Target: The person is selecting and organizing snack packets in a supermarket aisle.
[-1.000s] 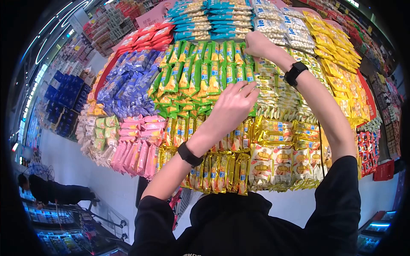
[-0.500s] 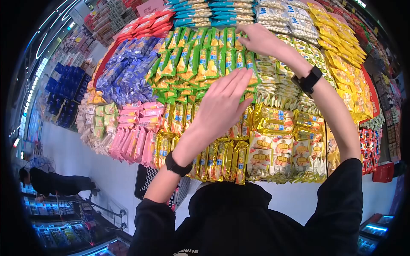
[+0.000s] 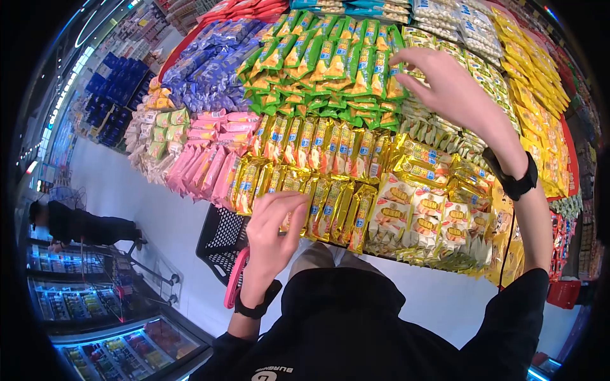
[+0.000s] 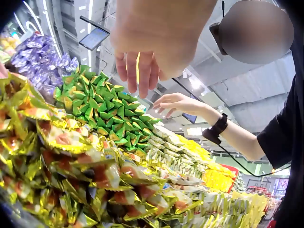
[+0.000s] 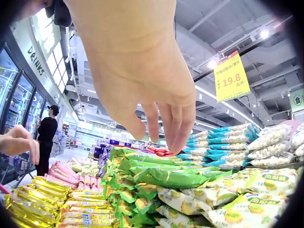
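My right hand [image 3: 448, 89] hovers over the right edge of a stack of green snack packets [image 3: 324, 60], its fingers loosely bent and holding nothing. In the right wrist view its fingertips [image 5: 178, 140] hang above those packets, beside white-and-green packets [image 5: 256, 183]. My left hand [image 3: 270, 238], also empty, hangs at the front edge of the gold-wrapped packets [image 3: 327, 149], with fingers relaxed. The left wrist view shows the left fingers [image 4: 143, 85] pointing down above the display.
Purple packets [image 3: 203, 63] and pink packets [image 3: 203, 171] lie to the left, yellow bags [image 3: 534, 95] to the right. A dark basket with a pink handle [image 3: 236, 279] stands by my left wrist. Another person [image 3: 82, 225] with a cart is at the far left.
My left hand has drawn back from the green packets toward my body. My right hand has come nearer from the rear of the green stack, and the view has shifted.
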Available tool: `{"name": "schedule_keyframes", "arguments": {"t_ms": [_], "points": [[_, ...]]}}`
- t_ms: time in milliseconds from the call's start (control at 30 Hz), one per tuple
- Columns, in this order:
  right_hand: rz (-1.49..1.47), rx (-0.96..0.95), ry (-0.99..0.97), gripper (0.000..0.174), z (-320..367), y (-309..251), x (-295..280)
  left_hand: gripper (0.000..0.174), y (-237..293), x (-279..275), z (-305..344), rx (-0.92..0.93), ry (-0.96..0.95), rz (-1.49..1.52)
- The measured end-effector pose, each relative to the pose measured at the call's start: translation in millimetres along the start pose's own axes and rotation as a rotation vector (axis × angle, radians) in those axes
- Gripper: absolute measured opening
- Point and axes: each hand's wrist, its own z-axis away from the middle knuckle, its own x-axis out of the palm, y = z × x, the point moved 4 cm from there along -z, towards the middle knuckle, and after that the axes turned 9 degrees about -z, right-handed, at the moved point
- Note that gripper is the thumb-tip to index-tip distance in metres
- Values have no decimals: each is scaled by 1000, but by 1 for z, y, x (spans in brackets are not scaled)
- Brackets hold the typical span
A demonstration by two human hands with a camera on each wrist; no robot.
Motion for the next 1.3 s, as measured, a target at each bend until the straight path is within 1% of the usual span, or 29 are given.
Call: {"name": "schedule_keyframes", "arguments": {"t_ms": [67, 133, 200, 233, 267, 367, 433, 467, 500, 533, 567, 600, 667, 767, 867, 900, 967, 1000, 1033, 1067, 1133, 1167, 1300], "points": [[-23, 46, -35, 23, 13, -14, -5, 14, 2, 4, 9, 37, -3, 3], [-43, 47, -29, 21, 28, -27, -6, 14, 1, 6, 14, 87, -4, 4], [-86, 64, -51, 20, 38, -46, -6, 18, -2, 4, 19, 103, -43, 34], [-109, 119, -59, 20, 44, -57, -5, 19, -3, 2, 23, 112, -62, 35], [-128, 129, -48, 20, 47, -69, -4, 20, -6, 1, 27, 123, -79, 38], [-186, 183, -30, 21, 55, -107, 8, 22, -18, -9, 48, 158, -35, 58], [-266, 187, -9, 21, 59, -133, 25, 22, -26, -27, 64, 158, -11, 40], [-303, 186, 0, 21, 60, -147, 33, 22, -34, -36, 75, 141, -7, 24], [-384, 261, -23, 21, 61, -163, 41, 21, -46, -44, 89, 126, -2, 9], [-403, 232, -5, 21, 62, -179, 52, 21, -59, -52, 103, 110, 1, -5], [-424, 205, 13, 21, 65, -193, 66, 22, -72, -61, 117, 123, 43, -30], [-445, 178, 31, 21, 69, -207, 82, 22, -90, -67, 135, 77, 16, -72], [-538, 206, 9, 21, 79, -234, 120, 22, -128, -74, 174, -11, -33, -155], [-679, 212, -77, 21, 100, -273, 170, 36, -173, -80, 230, -92, -185, -407], [-803, 300, -211, 24, 127, -306, 213, 58, -218, -73, 298, -183, -329, -537], [-808, 269, -250, 24, 137, -315, 229, 69, -229, -70, 318, -202, -417, -571], [-811, 215, -321, 26, 158, -328, 256, 65, -249, -57, 347, -418, -563, -394], [-814, 211, -325, 26, 166, -335, 263, 62, -257, -50, 359, -516, -639, -299], [-815, 212, -328, 26, 172, -343, 267, 49, -254, -50, 358, -434, -546, -262], [-820, 218, -333, 26, 179, -350, 271, 45, -254, -47, 359, -414, -522, -285], [-853, 263, -377, 28, 192, -361, 275, 36, -238, -50, 347, -383, -482, -332], [-853, 273, -384, 28, 200, -366, 279, 29, -231, -49, 343, -444, -471, -337], [-870, 293, -475, 31, 224, -377, 298, 29, -224, -41, 340, -392, -465, -321]]}}
